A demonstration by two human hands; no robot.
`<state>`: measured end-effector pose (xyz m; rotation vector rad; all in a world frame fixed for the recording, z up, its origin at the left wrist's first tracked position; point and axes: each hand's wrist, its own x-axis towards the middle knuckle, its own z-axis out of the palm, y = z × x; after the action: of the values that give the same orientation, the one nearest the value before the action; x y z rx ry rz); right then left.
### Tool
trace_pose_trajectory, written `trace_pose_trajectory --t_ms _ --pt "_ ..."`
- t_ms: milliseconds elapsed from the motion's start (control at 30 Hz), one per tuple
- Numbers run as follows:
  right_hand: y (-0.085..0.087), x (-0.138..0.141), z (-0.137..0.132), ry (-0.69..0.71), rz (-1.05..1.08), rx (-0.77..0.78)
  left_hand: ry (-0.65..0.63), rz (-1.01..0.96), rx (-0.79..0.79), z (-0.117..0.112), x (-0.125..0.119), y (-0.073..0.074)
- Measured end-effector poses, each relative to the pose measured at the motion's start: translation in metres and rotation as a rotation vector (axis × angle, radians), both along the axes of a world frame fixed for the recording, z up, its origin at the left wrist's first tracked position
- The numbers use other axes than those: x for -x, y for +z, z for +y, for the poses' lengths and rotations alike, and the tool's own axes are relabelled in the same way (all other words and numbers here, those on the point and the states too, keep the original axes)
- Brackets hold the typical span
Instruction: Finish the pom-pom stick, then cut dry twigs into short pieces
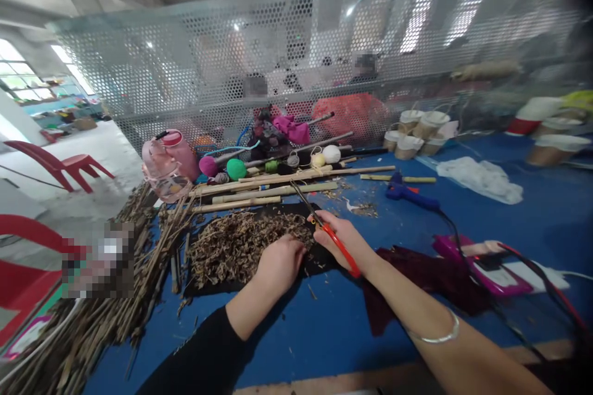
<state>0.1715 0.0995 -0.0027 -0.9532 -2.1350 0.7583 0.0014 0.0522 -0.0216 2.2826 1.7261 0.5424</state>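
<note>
My left hand [280,262] rests curled, knuckles up, on the near edge of a heap of small dry brown plant bits [241,244] spread on a black sheet [319,262]; whatever its fingers hold is hidden. My right hand [345,237] grips red-handled scissors [324,228], their blades pointing up and away over the heap. A silver bangle [440,336] sits on my right forearm.
Bamboo sticks [273,188] lie beyond the heap, with yarn balls [236,168] and a pink jug [169,163] behind. Dry twig bundles [92,315] fill the left. A blue glue gun [410,194], white cloth [482,176], dark red fabric [417,271] and cables lie right. A perforated metal screen [185,74] backs the blue table [324,333].
</note>
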Motion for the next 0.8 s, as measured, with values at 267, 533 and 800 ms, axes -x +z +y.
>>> trace_pose_trajectory --t_ms 267,533,800 --pt "-0.002 0.001 -0.001 -0.022 -0.022 -0.034 0.170 -0.449 -0.153 -0.008 0.006 0.015" --pt "-0.002 0.003 -0.005 -0.055 -0.043 -0.050 0.352 -1.577 0.596 -0.006 0.017 0.019" --pt "-0.005 0.004 -0.004 -0.091 -0.077 -0.028 0.127 -1.375 0.586 -0.066 0.062 0.049"
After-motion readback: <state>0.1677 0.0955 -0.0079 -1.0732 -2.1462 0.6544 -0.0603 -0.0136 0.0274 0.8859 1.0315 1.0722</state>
